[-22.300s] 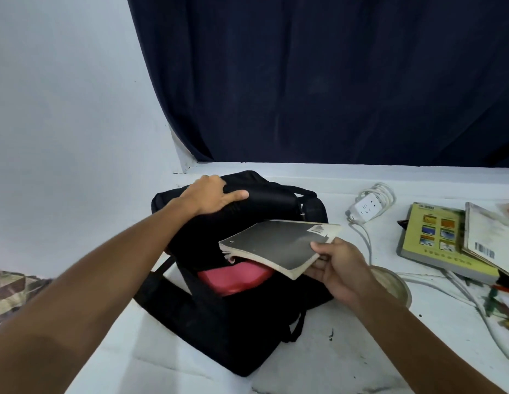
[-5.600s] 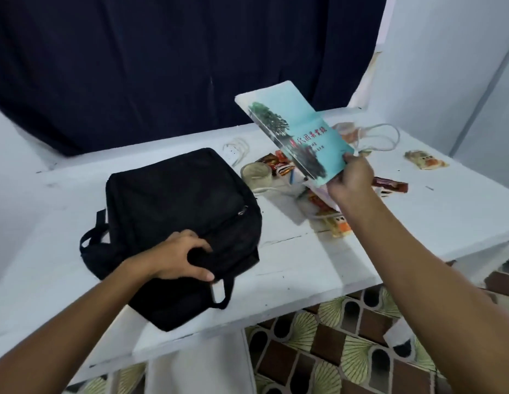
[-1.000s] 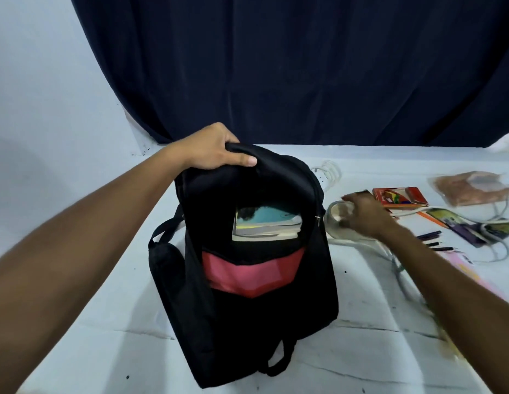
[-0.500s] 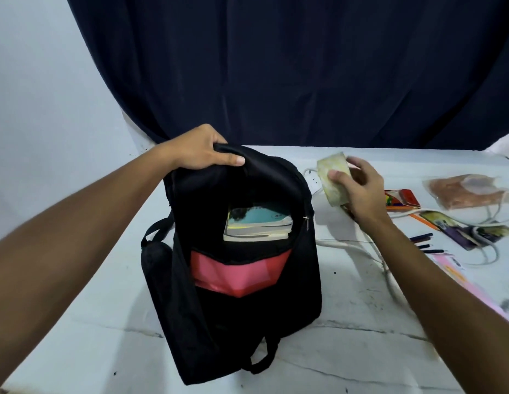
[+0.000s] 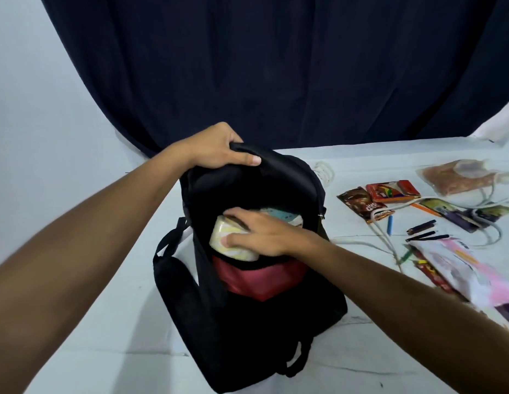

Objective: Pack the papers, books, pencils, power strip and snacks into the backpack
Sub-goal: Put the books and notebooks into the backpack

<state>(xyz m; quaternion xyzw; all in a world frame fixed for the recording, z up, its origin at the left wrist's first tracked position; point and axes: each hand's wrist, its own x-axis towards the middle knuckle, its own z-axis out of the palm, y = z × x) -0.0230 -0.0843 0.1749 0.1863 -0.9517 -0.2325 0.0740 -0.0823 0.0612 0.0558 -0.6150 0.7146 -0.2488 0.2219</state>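
The black backpack (image 5: 247,322) stands on the white table with its top open and a red inner pocket (image 5: 259,280) showing. My left hand (image 5: 219,149) grips the upper rim and holds the mouth open. My right hand (image 5: 259,234) holds a pale round tape roll (image 5: 227,240) inside the opening, on top of the books (image 5: 281,216) packed there. Snack packets (image 5: 361,203) and pencils (image 5: 423,230) lie on the table to the right. A white power strip cord (image 5: 386,237) runs among them.
A clear bag of reddish snacks (image 5: 457,180) lies at the far right back. A pink and white packet (image 5: 463,268) lies near the right front. A coiled white cable (image 5: 324,172) sits behind the backpack. A dark curtain (image 5: 261,66) hangs behind the table.
My right hand picked the tape roll up off the table, carried it left and lowered it into the backpack's opening. My left hand kept its grip on the rim.
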